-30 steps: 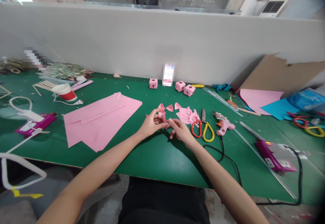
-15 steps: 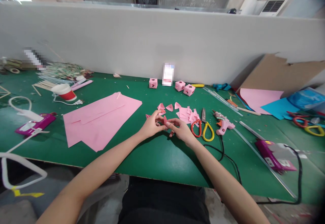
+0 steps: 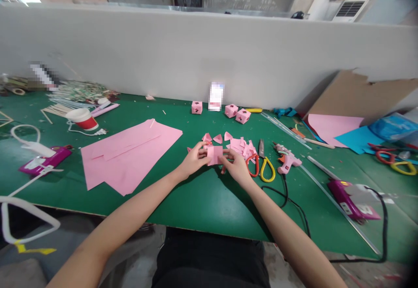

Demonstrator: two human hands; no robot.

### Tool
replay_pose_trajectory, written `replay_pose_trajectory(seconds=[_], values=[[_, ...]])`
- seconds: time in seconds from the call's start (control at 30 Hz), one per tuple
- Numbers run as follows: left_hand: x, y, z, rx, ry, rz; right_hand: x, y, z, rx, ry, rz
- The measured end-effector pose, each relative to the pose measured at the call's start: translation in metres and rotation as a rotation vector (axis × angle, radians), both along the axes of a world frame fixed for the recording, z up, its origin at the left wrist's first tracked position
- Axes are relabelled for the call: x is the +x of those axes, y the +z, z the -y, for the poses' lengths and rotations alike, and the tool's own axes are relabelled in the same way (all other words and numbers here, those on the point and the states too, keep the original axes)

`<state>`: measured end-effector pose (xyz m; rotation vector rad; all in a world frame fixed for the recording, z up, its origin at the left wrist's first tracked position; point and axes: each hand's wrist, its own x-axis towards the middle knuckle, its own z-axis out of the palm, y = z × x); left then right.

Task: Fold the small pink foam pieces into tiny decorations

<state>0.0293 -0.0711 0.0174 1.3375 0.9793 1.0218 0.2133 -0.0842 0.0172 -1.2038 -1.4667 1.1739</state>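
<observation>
A small creased square of pink paper (image 3: 215,155) is stretched flat between my two hands, just above the green table (image 3: 202,209). My left hand (image 3: 195,159) pinches its left edge, and my right hand (image 3: 234,164) grips the right edge. Behind the hands lie small folded pink paper pieces (image 3: 217,138). To the right of them is a heap of loose pink paper cuttings (image 3: 241,147). Scissors with one red and one yellow handle (image 3: 267,169) rest beside my right hand. Farther back sit pink paper cubes with dark diamond-shaped holes (image 3: 231,110).
Large pink sheets (image 3: 130,157) lie on the left, near a red and white paper cup (image 3: 82,118). A pink glue gun (image 3: 288,160) with a black cord is at right. Purple power strips (image 3: 351,201) sit at both sides. A grey partition (image 3: 146,52) closes the back.
The pink paper, folded and mostly hidden between my fingers before, is now spread out flat. My hands have moved slightly apart.
</observation>
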Motion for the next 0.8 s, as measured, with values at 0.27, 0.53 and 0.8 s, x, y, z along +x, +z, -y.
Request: replay_pose_trajectory(seconds=[0.27,0.53,0.8], values=[[-0.0012,0.0049,0.0015,-0.040,0.023,0.039,-0.0008,0.0026,-0.0005,-0.119,0.028,-0.064],[-0.0045,0.0023,0.0013,0.039,0.040,-0.035,-0.0015,0.0041,0.0017,-0.141,0.036,-0.109],[-0.0036,0.0009,0.0007,0.095,0.028,-0.106,-0.0013,-0.0012,-0.0023,-0.038,0.027,-0.118]])
